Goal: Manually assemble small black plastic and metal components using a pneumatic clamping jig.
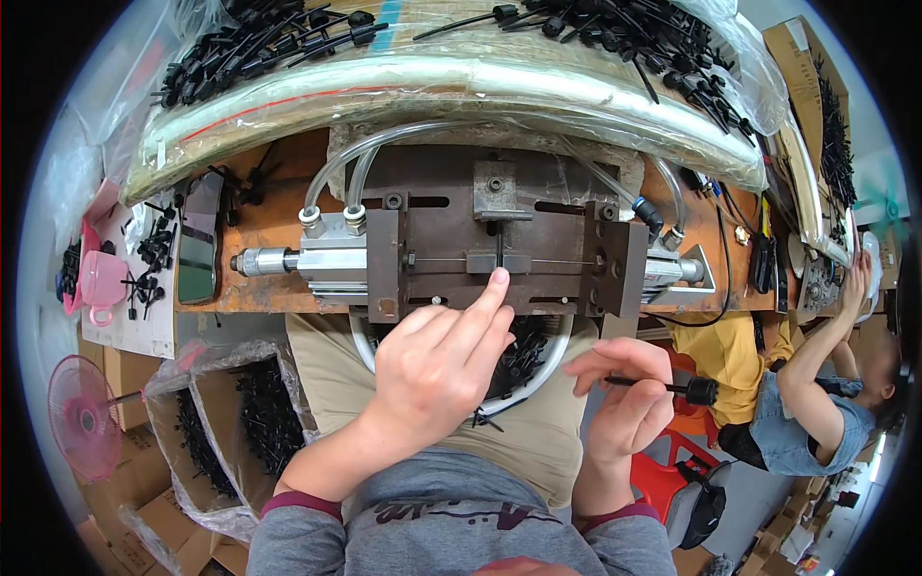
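Observation:
My left hand (432, 363) reaches over the near side of the metal fixture (444, 230) with its index finger stretched out. That fingertip touches the near end of a small block (482, 263), where a thin black rod (499, 240) sits in the fixture's middle. The other fingers are loosely bent, with nothing seen in them. Lower right of the fixture, my right hand (622, 403) pinches a black rod with a thick round head (701, 391) between thumb and fingers, head pointing right. Air cylinders (331, 261) flank the fixture. Black parts (523, 360) lie in my lap, partly hidden.
Heaps of black rods (615, 34) cover the plastic-wrapped ledge behind the fixture. A phone (200, 235) lies left, near a pink cup (104, 280). Lined boxes of parts (264, 413) and a pink fan (84, 418) stand lower left. Another person (816, 413) works at right.

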Demonstrator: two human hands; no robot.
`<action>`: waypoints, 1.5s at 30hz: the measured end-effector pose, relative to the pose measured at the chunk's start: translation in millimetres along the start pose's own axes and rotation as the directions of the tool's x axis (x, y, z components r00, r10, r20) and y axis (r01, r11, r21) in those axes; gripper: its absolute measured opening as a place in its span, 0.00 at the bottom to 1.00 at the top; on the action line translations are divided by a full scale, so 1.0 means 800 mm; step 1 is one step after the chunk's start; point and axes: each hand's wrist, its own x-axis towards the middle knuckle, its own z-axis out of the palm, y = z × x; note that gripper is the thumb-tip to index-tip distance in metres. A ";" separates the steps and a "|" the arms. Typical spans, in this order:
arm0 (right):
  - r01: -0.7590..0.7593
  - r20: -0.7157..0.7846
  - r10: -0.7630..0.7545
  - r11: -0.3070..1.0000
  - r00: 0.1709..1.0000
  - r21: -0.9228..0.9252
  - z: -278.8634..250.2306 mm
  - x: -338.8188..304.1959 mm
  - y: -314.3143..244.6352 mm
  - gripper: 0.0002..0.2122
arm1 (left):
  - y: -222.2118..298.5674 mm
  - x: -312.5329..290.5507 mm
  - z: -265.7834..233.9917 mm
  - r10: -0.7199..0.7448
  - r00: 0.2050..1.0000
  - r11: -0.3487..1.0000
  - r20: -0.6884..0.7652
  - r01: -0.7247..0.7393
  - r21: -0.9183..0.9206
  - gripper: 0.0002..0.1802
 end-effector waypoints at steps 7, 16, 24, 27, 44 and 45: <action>0.112 0.049 -0.101 0.892 0.994 -0.439 -0.003 0.011 -0.009 0.17 | -0.002 0.003 -0.002 -0.021 1.000 1.000 0.014 0.021 -0.010 0.16; 0.580 0.470 -0.362 0.316 0.805 -0.751 0.021 0.050 -0.012 0.16 | 0.012 0.012 -0.059 -0.126 0.973 0.589 0.193 0.230 -0.775 0.25; 0.709 0.456 -0.664 0.161 0.592 -0.687 -0.009 0.209 -0.002 0.21 | 0.006 -0.008 -0.060 -0.181 0.983 0.826 -0.011 0.146 -0.545 0.19; 0.656 0.589 -0.511 -0.063 0.626 -0.752 -0.017 0.289 -0.010 0.22 | 0.005 -0.016 -0.053 -0.204 0.979 0.840 0.012 0.181 -0.512 0.19; 0.628 0.621 0.350 0.110 0.701 -0.770 0.056 0.411 -0.020 0.20 | -0.001 -0.025 -0.022 -0.151 0.988 0.770 0.033 0.139 -0.623 0.18; 0.628 0.629 0.354 0.134 0.692 -0.767 0.067 0.405 -0.023 0.21 | 0.000 -0.028 -0.022 -0.166 0.986 0.781 0.028 0.149 -0.607 0.18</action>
